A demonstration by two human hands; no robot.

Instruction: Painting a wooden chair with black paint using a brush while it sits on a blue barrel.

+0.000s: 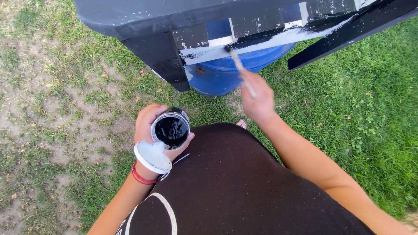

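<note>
My left hand grips an open can of black paint, held close to my body, with its pale round lid resting against my wrist. My right hand is raised and holds a thin paintbrush by its handle. The brush tip touches a white wooden slat on a wooden structure that is mostly painted black. A red band circles my left wrist.
A blue plastic barrel stands under the painted structure. A black board slants out to the right. Patchy grass and bare soil lie to the left, thicker green grass to the right. My foot shows near the barrel.
</note>
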